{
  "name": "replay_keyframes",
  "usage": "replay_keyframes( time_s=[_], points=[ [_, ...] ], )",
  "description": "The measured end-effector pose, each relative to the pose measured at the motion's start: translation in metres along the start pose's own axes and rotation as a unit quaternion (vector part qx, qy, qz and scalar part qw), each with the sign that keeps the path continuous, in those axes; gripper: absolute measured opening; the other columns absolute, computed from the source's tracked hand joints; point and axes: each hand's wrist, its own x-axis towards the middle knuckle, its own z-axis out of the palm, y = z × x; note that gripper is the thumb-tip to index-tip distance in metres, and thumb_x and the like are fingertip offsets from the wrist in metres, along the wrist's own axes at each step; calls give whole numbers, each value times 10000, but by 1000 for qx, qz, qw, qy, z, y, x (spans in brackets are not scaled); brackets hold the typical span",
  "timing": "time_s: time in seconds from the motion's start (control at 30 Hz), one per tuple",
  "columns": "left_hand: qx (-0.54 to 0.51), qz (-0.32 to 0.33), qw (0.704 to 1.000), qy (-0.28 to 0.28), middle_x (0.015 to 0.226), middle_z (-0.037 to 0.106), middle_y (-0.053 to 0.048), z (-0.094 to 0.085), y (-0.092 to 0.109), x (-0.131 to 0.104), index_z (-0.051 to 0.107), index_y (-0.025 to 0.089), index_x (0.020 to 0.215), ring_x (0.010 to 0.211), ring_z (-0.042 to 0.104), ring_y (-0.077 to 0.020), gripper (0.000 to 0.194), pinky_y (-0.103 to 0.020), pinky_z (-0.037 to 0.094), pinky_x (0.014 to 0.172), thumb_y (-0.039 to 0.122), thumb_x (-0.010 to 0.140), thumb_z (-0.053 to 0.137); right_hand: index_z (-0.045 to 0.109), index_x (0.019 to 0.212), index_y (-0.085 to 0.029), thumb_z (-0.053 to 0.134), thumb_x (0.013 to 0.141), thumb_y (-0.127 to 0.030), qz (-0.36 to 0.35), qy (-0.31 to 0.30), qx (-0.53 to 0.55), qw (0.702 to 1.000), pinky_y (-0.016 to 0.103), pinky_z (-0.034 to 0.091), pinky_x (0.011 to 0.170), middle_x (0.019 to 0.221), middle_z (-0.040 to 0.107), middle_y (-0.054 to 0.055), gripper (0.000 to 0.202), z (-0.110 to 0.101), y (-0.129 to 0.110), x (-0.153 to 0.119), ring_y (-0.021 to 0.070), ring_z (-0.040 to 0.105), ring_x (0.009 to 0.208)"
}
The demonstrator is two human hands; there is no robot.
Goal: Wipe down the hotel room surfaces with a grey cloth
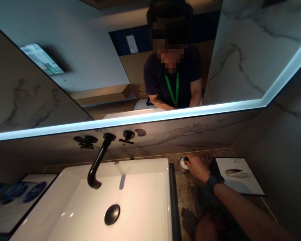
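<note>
My right hand (197, 168), with a dark watch on its wrist, reaches across the stone counter (183, 194) to the right of the basin. Its fingers curl over the black top of a small white round container (183, 165) by the back wall. My left hand (207, 230) sits low at the bottom edge, dim and blurred, just right of a dark shape (188, 221) lying on the counter. Whether it holds anything cannot be made out.
A white rectangular basin (140, 167) with a black drain stopper (112, 214) fills the middle, under a black wall spout (96, 165) and two cross handles. A tissue box (237, 175) stands at the right, a tray (5, 214) with blue items at the left. The lit mirror shows a person wearing a green lanyard.
</note>
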Motion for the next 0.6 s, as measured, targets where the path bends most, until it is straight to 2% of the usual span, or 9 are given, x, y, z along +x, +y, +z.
replay_keyframes(
  time_s=[0.1,0.2,0.27,0.37,0.4,0.47,0.57,0.6],
  points=[
    [-38,-39,998,20,1058,725,-57,10,-8,10,671,326,1201,967,676,-251,495,-358,555,853,246,727,550,632,998,-125,515,901,-84,-3,-9,-4,1000,289,439,749,939,674,101,157,9,-9,3,233,637,897],
    [-64,-31,997,21,1033,733,-59,8,-7,9,697,312,1158,934,682,-255,469,-373,555,845,224,724,541,636,1020,-125,505,891,-87,-8,-3,-1,1000,322,478,777,950,678,106,188,15,-15,3,248,644,893],
    [-51,1,999,16,1098,714,-59,-4,-1,4,732,311,1080,982,670,-265,440,-384,538,886,195,699,546,612,1144,-126,560,849,-88,-24,11,9,1000,334,484,885,1100,658,112,302,14,-18,0,245,619,1016],
    [-24,54,998,26,1204,667,-43,-34,14,-8,740,310,1052,1072,637,-269,508,-377,498,961,126,621,545,469,1356,-112,569,821,-97,-59,72,26,995,306,371,1088,1370,505,97,544,5,-10,-18,194,461,1264],
    [-26,61,997,41,1204,664,-41,-47,20,-11,732,301,1070,1091,627,-264,546,-370,484,983,107,602,530,456,1365,-107,529,851,-121,-63,103,29,992,304,346,1112,1390,486,90,519,-1,-2,-30,178,431,1289],
    [-60,62,993,80,1147,681,-43,-72,35,-14,715,267,1104,1099,613,-244,584,-351,465,1005,93,592,495,513,1297,-114,406,933,-197,-54,171,29,983,352,370,1099,1326,538,94,388,-17,25,-61,183,470,1245],
    [-141,97,977,128,1092,693,-47,-105,61,-7,710,219,1097,1075,606,-223,542,-329,463,1000,114,625,466,588,1119,-108,339,990,-341,9,275,6,961,484,451,972,1115,623,153,365,-44,86,-115,267,562,1071],
    [-159,117,969,145,1088,693,-48,-114,72,-1,707,213,1098,1066,604,-220,523,-328,464,996,125,643,464,573,1150,-104,349,988,-382,36,306,-26,951,500,461,948,1133,609,163,392,-52,108,-129,283,555,1073]
  ],
)
